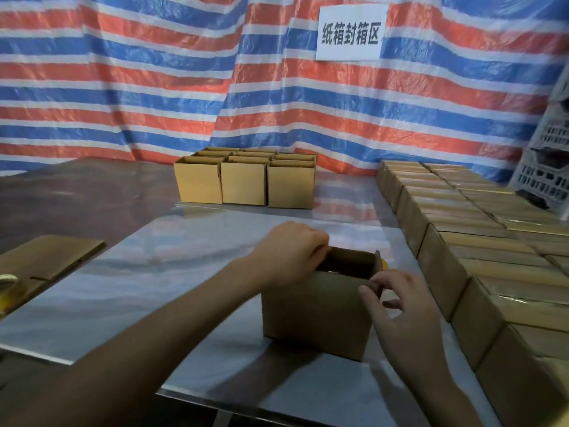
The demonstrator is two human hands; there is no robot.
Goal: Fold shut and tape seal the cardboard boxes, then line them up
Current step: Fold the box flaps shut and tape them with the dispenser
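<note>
Right hand (406,306): fingers pinch the near-right flap edge of the cardboard box (314,315), which sits mid-table (154,272) with its top still open. Left hand (289,254): fingers curled over the left rim. Probably light, with stiff walls and bendy flaps, so grab the flap edges. Sealed boxes (462,241) are lined up on the right, open boxes (243,183) at the back.

open box (314,312): left grip (289,252) holds rim, right grip (400,300) pinches corner
</note>
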